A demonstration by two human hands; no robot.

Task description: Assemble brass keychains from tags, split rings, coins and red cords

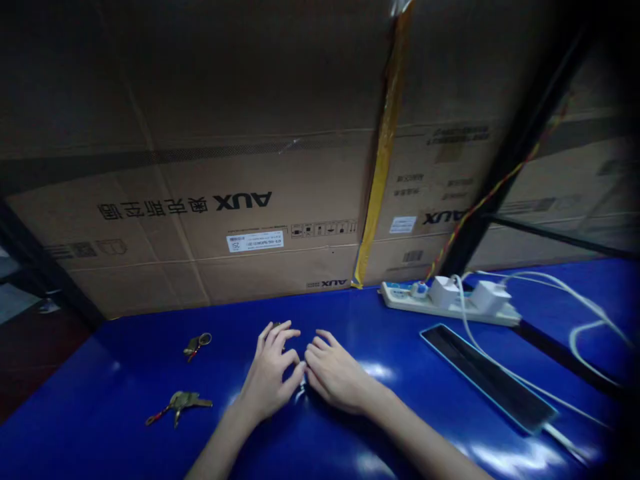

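Note:
My left hand [273, 373] and my right hand [336, 375] meet over the blue tabletop, fingers bent and thumbs close together. Between the thumbs shows a small shiny thing [301, 387], mostly covered, whose kind I cannot make out. The left thumb and index finger come together beside it, while the other left fingers arch forward. On the right hand the fingers are curled inward toward the same spot. Left of my hands lie a bunch of keys [184, 401] with a red cord and, farther back, a smaller key set [194, 345] on a ring.
Large cardboard boxes [300, 173] wall off the back of the blue table [125, 433]. At right, a white power strip [400, 297] carries chargers with loose cables. A phone [487, 377] lies there, a cable plugged into it. A black rack post [500, 173] stands behind.

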